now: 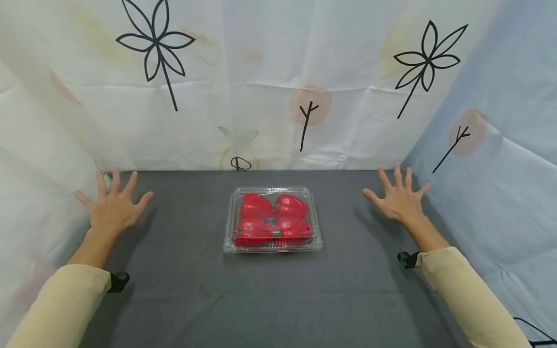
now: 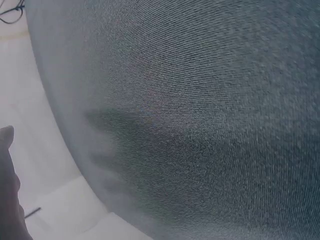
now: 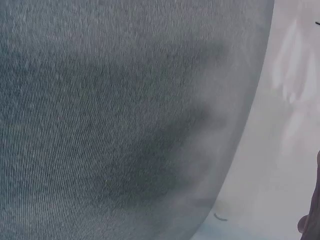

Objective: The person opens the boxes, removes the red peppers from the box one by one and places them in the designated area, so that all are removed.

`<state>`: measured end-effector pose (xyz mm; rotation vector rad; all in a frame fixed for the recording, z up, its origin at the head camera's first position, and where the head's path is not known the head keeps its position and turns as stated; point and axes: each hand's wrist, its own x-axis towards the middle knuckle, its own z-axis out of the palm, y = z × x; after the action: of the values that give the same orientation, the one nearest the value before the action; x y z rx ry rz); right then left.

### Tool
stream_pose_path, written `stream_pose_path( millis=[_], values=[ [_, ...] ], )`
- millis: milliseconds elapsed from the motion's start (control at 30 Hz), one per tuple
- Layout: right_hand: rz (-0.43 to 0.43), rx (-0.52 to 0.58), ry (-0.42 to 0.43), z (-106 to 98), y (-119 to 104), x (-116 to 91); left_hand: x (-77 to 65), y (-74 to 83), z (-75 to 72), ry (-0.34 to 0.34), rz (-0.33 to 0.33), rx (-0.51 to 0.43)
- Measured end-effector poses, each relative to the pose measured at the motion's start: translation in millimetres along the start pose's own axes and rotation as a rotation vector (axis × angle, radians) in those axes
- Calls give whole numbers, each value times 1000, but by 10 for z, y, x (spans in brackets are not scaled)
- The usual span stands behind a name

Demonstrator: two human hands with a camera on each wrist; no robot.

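In the head view a clear plastic clamshell box [image 1: 316, 244] sits at the middle of the grey table, its lid down over several red peppers [image 1: 256, 206]. My left hand [image 1: 112, 208] is to the left of the box, fingers spread and holding nothing. Over on the right my right hand [image 1: 399, 199] is likewise spread, with nothing in it. Both hands are well apart from the box and cast shadows on the table. Only a sliver of the left hand [image 2: 7, 195] shows in the left wrist view, and the right hand [image 3: 312, 215] just edges into the right wrist view.
A grey cloth [image 1: 270, 299] covers the table. White patterned sheets [image 1: 261, 72] stand along its back and left, and a bluish sheet [image 1: 513, 193] borders the right. Each wrist carries a black strap device, and a dark cable [image 1: 533, 327] lies at the lower right.
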<state>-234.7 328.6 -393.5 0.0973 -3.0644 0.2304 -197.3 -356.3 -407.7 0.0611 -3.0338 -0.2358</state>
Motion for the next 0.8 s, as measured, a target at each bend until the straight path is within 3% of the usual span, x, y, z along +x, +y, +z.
stream_pose_path(
  millis=[267, 800],
  values=[
    [-73, -7, 22, -34, -198, -51, -62, 191, -64, 37, 84, 44],
    [-223, -33, 39, -64, -668, -136, -192, 647, -79, 84, 214, 30]
  ],
)
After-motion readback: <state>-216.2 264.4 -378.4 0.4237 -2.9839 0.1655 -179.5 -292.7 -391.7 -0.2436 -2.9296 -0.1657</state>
